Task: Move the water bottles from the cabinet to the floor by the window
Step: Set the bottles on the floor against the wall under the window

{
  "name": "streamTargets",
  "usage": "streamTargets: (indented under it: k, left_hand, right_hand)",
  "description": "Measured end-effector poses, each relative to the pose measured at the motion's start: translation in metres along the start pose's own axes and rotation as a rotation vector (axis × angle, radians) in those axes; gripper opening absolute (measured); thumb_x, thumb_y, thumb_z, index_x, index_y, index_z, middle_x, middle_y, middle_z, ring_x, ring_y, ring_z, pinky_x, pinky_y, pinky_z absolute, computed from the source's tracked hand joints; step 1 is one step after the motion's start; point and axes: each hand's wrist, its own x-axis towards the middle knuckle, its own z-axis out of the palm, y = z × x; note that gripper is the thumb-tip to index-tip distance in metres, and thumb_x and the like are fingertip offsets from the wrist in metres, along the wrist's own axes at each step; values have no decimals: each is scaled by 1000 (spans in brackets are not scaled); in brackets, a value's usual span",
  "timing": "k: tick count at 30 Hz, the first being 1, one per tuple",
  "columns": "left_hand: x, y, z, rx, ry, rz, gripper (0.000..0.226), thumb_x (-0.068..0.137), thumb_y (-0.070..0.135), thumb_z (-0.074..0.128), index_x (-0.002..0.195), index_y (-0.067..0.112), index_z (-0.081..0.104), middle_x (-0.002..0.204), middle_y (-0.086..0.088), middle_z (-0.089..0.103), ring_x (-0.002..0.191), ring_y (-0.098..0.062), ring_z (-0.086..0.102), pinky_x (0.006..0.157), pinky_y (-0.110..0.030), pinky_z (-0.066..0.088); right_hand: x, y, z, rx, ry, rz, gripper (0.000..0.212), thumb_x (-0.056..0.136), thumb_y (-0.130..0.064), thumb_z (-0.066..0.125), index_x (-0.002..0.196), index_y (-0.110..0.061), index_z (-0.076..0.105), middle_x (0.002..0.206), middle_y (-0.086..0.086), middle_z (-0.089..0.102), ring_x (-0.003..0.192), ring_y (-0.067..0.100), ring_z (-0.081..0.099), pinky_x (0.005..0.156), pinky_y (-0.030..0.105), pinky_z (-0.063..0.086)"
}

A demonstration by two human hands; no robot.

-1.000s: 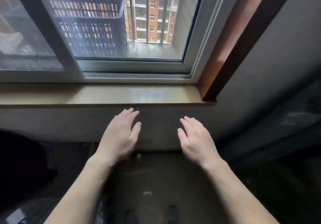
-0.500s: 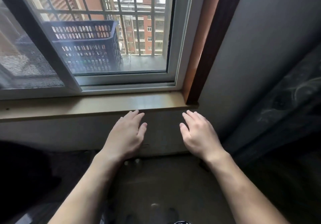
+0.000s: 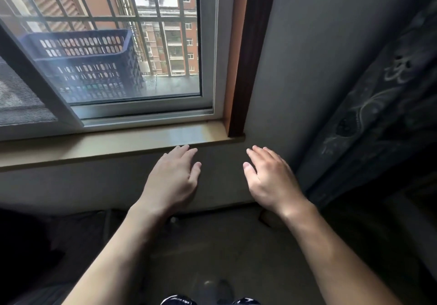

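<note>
Head view: left hand (image 3: 172, 181) and right hand (image 3: 269, 179) hover apart, fingers straight, holding nothing, just below the sill (image 3: 106, 146) of the window (image 3: 208, 68), above the floor (image 3: 224, 245). Where the bottles are cannot be told.

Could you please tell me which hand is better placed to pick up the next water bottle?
Neither, clearly: the left hand and right hand both hang open and empty, side by side below the windowsill. No bottle or cabinet shows plainly to favour either.
</note>
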Motion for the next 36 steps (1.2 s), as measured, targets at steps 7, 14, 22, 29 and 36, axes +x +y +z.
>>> streamTargets:
  k: [7, 14, 22, 29, 36]
  left_hand:
    - [-4, 3, -1, -20, -25, 77, 46, 99, 34, 41, 143, 20, 44, 153, 0, 37, 143, -15, 27, 118, -36, 21]
    - [-21, -12, -9, -17, -81, 164, 45, 100, 33, 41, 142, 19, 44, 153, 1, 37, 143, -14, 26, 117, -33, 19]
    - [-42, -24, -18, -18, -114, 242, 45, 99, 34, 42, 142, 21, 45, 153, 2, 37, 143, -15, 27, 117, -32, 20]
    - [-59, -3, -17, 3, -122, 374, 44, 99, 34, 42, 141, 19, 45, 148, 1, 42, 136, -16, 34, 110, -25, 23]
    - [-78, 47, -2, 35, -103, 510, 41, 97, 28, 47, 136, 15, 50, 143, -1, 49, 131, -18, 40, 107, -24, 26]
  right_hand:
    - [-24, 2, -11, -8, 54, 107, 45, 99, -32, 44, 139, -12, 49, 149, 7, 45, 140, 26, 36, 117, 40, 26]
    - [-60, -14, -11, 23, 116, 240, 44, 99, -28, 45, 139, -10, 50, 148, 7, 47, 139, 25, 37, 117, 36, 25]
    - [-104, -35, -2, 34, 148, 330, 44, 99, -28, 45, 139, -8, 50, 147, 9, 48, 137, 26, 39, 117, 36, 24]
    - [-144, -31, -9, 4, 191, 397, 45, 99, -28, 45, 139, -8, 49, 147, 9, 48, 138, 26, 38, 118, 34, 23]
    - [-193, -2, -25, 5, 219, 480, 46, 100, -28, 44, 141, -8, 47, 148, 8, 46, 139, 24, 37, 116, 30, 21]
